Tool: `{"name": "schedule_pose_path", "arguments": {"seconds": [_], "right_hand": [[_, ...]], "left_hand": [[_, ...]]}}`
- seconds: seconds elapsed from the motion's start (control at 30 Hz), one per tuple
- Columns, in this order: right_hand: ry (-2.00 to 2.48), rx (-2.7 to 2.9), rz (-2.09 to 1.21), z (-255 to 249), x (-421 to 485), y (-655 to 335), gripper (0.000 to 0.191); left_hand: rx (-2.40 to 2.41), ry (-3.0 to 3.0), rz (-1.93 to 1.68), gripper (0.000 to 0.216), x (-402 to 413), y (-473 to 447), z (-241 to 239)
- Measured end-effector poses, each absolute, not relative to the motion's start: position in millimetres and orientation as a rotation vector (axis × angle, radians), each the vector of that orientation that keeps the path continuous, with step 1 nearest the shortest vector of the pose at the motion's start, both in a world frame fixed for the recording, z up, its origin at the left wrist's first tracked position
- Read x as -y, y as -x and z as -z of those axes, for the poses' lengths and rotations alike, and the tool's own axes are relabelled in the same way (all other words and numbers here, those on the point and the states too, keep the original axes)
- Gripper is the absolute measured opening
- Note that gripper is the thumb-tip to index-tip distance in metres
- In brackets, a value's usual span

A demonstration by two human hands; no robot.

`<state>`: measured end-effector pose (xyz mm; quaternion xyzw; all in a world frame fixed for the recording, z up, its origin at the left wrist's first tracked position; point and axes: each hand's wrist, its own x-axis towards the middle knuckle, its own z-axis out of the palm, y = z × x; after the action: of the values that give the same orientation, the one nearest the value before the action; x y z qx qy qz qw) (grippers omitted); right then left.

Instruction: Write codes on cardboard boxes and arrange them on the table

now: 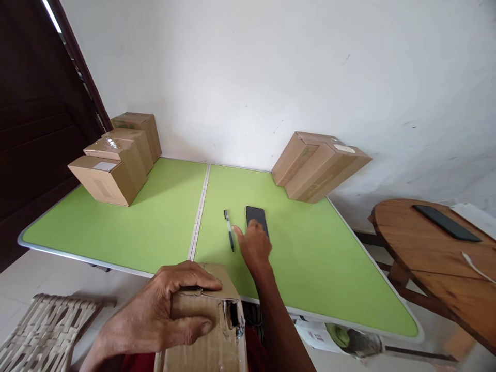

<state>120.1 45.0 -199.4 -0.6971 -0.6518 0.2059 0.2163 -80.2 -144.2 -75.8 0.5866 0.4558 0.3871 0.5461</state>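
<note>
My left hand (163, 305) grips the top edge of a worn cardboard box (209, 330) held close to me, below the near edge of the green table (155, 222). My right hand (253, 243) reaches out over the table, its fingers resting on the near end of a black phone (256, 216). A black pen (230, 231) lies just left of that hand, apart from it.
Several sealed cardboard boxes (116, 160) stand at the table's far left, two more (318, 165) lean at the far right by the white wall. A round wooden table (437, 258) with a dark phone stands to the right. A woven stool (46, 330) sits lower left.
</note>
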Motion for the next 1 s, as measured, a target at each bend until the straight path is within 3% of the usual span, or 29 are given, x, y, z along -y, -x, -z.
{"name": "schedule_pose_path", "arguments": {"seconds": [0.13, 0.37, 0.6, 0.87, 1.0], "right_hand": [[2.215, 1.707, -0.507, 188, -48, -137, 0.060], [2.251, 1.546, -0.784, 187, -71, -152, 0.081], [1.864, 1.310, -1.208, 202, -53, -160, 0.047], [1.277, 0.787, -1.740, 176, 55, -198, 0.058], [1.010, 0.550, -1.889, 136, 115, -208, 0.038]], "left_hand": [[-1.076, -1.406, -0.899, 0.039, 146, 81, 76], [-1.137, -1.543, -0.934, 0.040, 146, 83, 77], [-1.132, -1.586, -0.911, 0.038, 145, 85, 75], [-1.077, -1.395, -0.928, 0.040, 150, 83, 79], [-1.093, -1.442, -0.936, 0.030, 149, 81, 76]]}}
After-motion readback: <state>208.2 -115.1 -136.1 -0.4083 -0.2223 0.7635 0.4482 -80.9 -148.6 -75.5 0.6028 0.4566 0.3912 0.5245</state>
